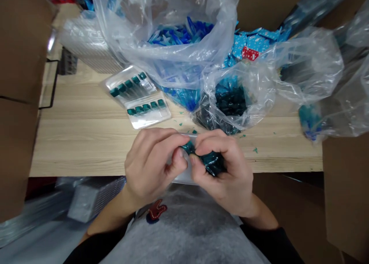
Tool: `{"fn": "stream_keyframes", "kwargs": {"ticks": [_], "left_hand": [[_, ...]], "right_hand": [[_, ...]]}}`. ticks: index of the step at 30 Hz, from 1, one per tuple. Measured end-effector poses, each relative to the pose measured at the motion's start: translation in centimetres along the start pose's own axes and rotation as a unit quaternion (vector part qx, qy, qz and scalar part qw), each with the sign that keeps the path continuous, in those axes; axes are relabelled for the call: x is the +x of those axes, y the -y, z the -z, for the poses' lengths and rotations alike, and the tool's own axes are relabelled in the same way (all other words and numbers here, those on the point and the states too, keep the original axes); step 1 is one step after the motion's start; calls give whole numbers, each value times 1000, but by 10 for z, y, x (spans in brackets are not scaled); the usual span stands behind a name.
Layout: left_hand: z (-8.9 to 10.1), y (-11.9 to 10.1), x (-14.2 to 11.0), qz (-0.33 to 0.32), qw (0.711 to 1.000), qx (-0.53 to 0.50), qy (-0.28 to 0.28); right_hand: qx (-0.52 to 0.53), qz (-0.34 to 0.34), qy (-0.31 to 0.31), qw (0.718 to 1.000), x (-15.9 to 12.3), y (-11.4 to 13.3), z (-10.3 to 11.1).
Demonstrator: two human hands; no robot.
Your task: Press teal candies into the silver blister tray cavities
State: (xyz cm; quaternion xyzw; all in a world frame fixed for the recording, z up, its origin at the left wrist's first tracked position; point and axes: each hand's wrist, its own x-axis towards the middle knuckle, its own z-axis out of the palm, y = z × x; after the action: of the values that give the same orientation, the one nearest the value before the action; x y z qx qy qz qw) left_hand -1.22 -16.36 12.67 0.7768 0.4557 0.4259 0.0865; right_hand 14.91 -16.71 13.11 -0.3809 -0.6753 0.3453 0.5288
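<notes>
While both hands work just above the counter's front edge, the left hand has its thumb and index finger closed on a small green piece. Right hand is closed around a dark green clump, its thumb and index tips right beside that piece. Can't tell if piece and clump are joined. Both sit between the two hands, over a clear plastic tray mostly hidden by the hands.

Ahead-left: clear packaging with two rows of green blocks, five per row. Behind it, a stack of clear trays. Top middle: big open clear bag of blue pieces. Just beyond the right hand: smaller open bag, dark green pieces inside. Blue packets behind that. Green scraps scattered on the wood.
</notes>
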Motion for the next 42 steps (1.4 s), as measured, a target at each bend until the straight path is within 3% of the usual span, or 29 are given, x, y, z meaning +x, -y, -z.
{"fn": "stream_keyframes", "kwargs": {"ticks": [11, 17, 25, 32, 34, 36, 38, 42], "left_hand": [[-6, 1, -4, 50, 991, -125, -23], [-8, -3, -2, 32, 991, -119, -45], [-11, -1, -5, 59, 990, -115, -50], [-15, -2, -5, 55, 989, -121, -63], [-14, 4, -1, 69, 983, -127, -110], [-12, 13, 4, 105, 963, -147, -199], [-8, 20, 5, 154, 942, -187, -232], [-3, 14, -4, 199, 941, -263, -76]], "right_hand": [[83, -58, -5, 995, -3, 0, 5], [83, -21, -28, 996, -6, 0, 5], [70, -21, -21, 997, -10, -1, 6], [23, 19, -32, 999, -14, -2, 5], [14, 17, -38, 999, -17, 0, 8], [12, 7, -60, 998, -21, 1, 14], [14, -24, -84, 996, -24, 1, 18], [23, -75, -46, 996, -20, -1, 16]]}}
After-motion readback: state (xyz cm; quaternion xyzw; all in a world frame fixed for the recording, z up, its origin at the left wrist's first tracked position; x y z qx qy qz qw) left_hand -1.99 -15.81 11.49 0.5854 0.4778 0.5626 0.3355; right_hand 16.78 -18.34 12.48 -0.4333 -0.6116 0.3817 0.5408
